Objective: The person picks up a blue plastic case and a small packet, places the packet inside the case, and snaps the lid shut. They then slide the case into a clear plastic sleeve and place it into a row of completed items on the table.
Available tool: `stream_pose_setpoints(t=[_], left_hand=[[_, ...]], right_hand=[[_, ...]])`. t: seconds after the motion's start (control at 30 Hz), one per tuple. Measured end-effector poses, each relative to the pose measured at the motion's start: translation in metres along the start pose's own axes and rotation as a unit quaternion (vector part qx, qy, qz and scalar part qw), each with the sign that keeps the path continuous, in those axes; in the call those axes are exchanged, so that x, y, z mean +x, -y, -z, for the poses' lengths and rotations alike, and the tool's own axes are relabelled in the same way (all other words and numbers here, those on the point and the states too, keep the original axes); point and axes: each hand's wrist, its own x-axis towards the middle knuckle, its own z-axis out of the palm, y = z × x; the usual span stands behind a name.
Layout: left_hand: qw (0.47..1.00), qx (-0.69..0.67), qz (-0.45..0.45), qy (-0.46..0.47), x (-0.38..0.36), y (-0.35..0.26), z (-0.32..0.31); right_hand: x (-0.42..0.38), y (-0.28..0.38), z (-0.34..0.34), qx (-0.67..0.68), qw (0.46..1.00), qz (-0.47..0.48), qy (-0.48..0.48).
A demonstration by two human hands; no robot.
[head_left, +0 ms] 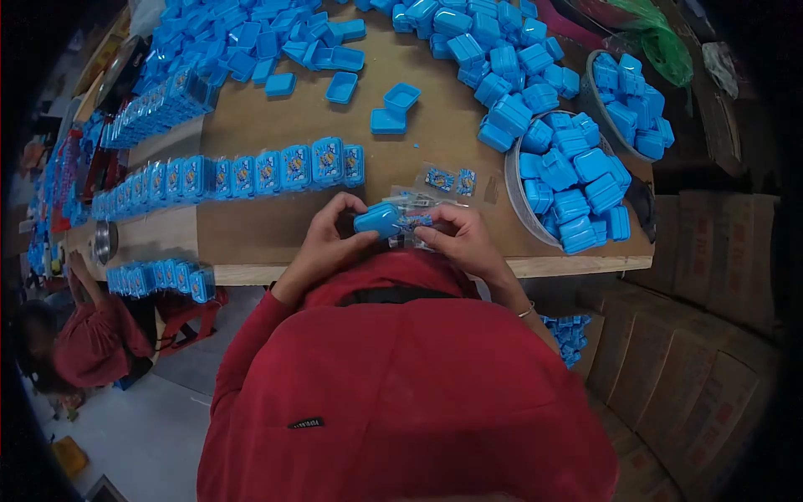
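Observation:
Close to the table's front edge, my left hand (336, 233) is closed around a small blue plastic box (378, 219), thumb along its near side. My right hand (458, 238) pinches a small printed packet (416, 222) with a colourful pattern, held against the right end of the box. Clear plastic bags (418, 201) lie just beyond and under my hands, partly hidden by them. Two printed pieces (440, 179) in clear wrap lie slightly farther back.
Rows of bagged blue boxes (268, 172) stand at left. Loose open halves (341, 87) are heaped at the back. Closed boxes fill a basket (520, 194) and a second basket (595, 99) at right. Cartons (669, 368) stack beside the table (569, 264). Another person (96, 339) sits at left.

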Motion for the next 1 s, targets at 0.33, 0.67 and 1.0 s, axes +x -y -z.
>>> stream_pose_setpoints(t=[0.33, 0.67, 1.0], left_hand=[[0.989, -0.130, -0.055, -0.032, -0.001, -0.026, -0.009], [0.988, -0.144, -0.051, -0.029, -0.006, -0.045, -0.016], [0.996, -0.014, -0.091, 0.008, -0.006, -0.055, -0.013]], right_hand=[[-0.003, 0.029, -0.007, 0.027, 0.995, 0.090, -0.019], [-0.006, 0.022, -0.008, 0.057, 0.995, 0.084, -0.018], [-0.002, 0.036, -0.011, -0.055, 0.984, 0.164, -0.037]])
